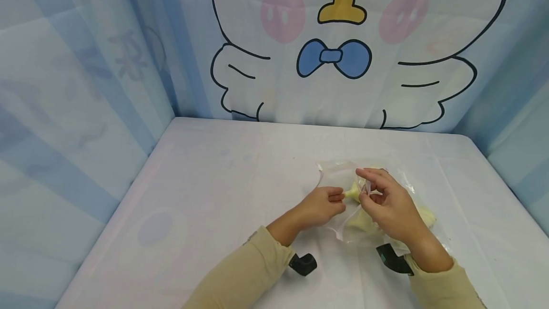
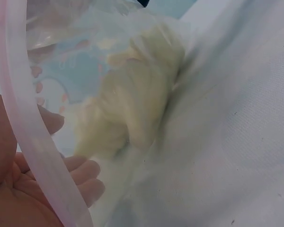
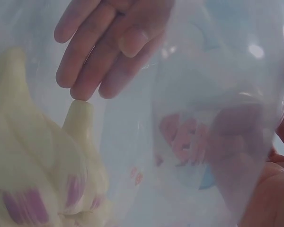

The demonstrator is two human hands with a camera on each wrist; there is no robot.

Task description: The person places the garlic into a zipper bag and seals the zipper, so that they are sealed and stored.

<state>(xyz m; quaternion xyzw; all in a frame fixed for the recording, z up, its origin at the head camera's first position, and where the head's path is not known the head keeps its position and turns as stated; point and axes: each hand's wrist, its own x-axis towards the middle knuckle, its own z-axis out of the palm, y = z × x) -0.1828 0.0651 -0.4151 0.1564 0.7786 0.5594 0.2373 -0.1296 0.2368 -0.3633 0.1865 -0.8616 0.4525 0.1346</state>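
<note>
A clear plastic bag (image 1: 334,173) with red print lies on the table and holds pale yellow garlic bulbs (image 3: 33,146) with purple streaks. In the right wrist view, my left hand (image 3: 116,42) shows through the film, its fingers straight and its fingertips right at the stem of a smaller garlic bulb (image 3: 87,151). The left wrist view has the bag's pinkish edge strip (image 2: 35,127) crossing in front of my left hand (image 2: 33,189). My right hand (image 1: 392,204) pinches the bag's film between thumb and fingers, above the garlic.
The white-covered table (image 1: 214,180) reaches to a curtain (image 1: 274,89) with a cartoon figure at the back. More blue and white curtain (image 1: 86,108) hangs along the left side, and also on the right. Black straps (image 1: 303,265) show at both wrists.
</note>
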